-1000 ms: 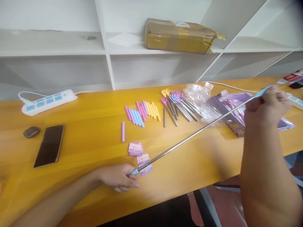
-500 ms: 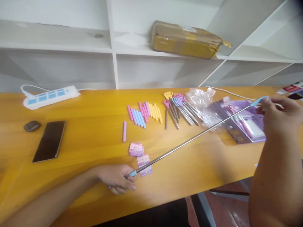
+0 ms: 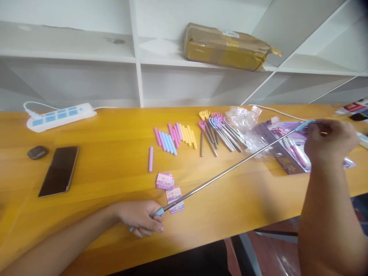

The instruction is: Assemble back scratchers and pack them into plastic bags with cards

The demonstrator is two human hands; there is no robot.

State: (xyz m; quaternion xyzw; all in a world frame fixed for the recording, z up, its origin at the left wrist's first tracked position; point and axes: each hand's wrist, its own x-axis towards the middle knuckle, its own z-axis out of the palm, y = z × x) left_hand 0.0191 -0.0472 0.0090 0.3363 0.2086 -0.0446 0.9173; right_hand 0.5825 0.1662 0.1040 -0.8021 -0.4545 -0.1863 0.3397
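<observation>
A long metal rod [image 3: 230, 169] with light blue ends slants up to the right over the table. My left hand [image 3: 143, 218] is wrapped round its lower blue end. My right hand [image 3: 326, 140] is closed at its upper blue end, above the purple box [image 3: 283, 157]. Two small groups of pink printed cards [image 3: 165, 181] lie beside and under the rod. Behind them are purple, blue, pink and yellow tubes [image 3: 169, 143], with one purple tube [image 3: 151, 159] apart. Several short metal rods with coloured claw-like heads [image 3: 225, 134] lie beside clear plastic wrap [image 3: 244, 119].
At the left are a white power strip [image 3: 61, 117], a dark phone [image 3: 59, 171] and a small dark object [image 3: 37, 152]. A taped brown package [image 3: 227, 48] rests on the white shelf [image 3: 161, 61]. A white cable [image 3: 276, 111] runs along the table's back.
My right hand has moved left and slightly down with the upper end of the rod, so the held rod looks shorter. My left hand has hardly moved.
</observation>
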